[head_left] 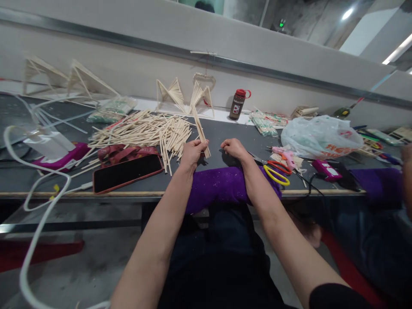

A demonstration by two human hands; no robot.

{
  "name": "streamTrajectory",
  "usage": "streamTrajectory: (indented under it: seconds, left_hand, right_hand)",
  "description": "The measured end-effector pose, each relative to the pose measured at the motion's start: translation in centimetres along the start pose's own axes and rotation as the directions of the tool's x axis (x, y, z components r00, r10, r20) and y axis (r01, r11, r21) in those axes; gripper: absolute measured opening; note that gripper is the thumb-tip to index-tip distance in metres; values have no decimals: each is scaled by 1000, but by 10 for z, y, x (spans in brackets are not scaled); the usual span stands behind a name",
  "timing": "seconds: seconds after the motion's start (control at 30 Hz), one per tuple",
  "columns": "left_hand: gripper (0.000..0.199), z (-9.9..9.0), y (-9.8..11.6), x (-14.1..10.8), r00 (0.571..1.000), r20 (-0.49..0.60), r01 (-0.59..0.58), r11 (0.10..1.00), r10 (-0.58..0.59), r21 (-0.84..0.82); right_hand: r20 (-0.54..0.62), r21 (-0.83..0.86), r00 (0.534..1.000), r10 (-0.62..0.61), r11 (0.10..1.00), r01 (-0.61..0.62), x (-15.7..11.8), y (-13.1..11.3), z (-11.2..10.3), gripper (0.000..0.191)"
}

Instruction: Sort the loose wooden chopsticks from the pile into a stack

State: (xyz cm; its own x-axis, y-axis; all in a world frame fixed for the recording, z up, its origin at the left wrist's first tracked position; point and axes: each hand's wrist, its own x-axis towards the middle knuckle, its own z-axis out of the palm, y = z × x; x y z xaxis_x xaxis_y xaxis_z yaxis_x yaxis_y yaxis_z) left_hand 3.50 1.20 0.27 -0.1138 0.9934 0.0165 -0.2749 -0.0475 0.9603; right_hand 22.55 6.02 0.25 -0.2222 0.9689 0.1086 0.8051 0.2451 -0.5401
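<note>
A small bundle of thin wooden sticks [198,123] is gripped in my left hand [193,153], tilted with its upper ends leaning away from me. My right hand [234,148] hovers beside it over the dark tabletop, its fingers pinched together; whatever may be between them is too small to make out. A large loose pile of similar sticks [144,133] lies to the left of the bundle. Under my wrists a purple cloth [219,186], flecked with bits, drapes over the table's front edge. Scissors [277,171] with red and yellow handles rest by my right forearm.
A phone [128,172] and white cables lie at left. Stick models [172,96] stand along the wall near a red-capped bottle [237,105]. On the right are a pink glue gun [283,157], a plastic bag [317,135] and part of another person [406,171].
</note>
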Motion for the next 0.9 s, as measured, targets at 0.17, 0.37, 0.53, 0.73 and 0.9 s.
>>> streamTrajectory:
  seconds: [0.17,0.37,0.53,0.73,0.9]
  left_hand:
    - [28,-1,-2,2,1000,-4,-7,1000,7,8]
    - [26,1,1,0,1000,-3,1,1000,-1,31]
    - [30,1,3,-1,1000,-11,15,1000,-15,25]
    - [30,1,2,-1,1000,7,6,1000,-6,28]
    - [33,1,5,-3,1000,13,6,1000,-7,22]
  right_hand:
    - [63,-222,992,-109,968,121,0,-2,0,25]
    - [70,-455,996,-59,886,85,-3,-20,6,28]
    - [-85,-310,996,-28,951,0,0,-17,9,29]
    - [-189,235,981,34,972,12,3,-9,3,22]
    - [-106,428,993,42,904,8,-1,-17,4,20]
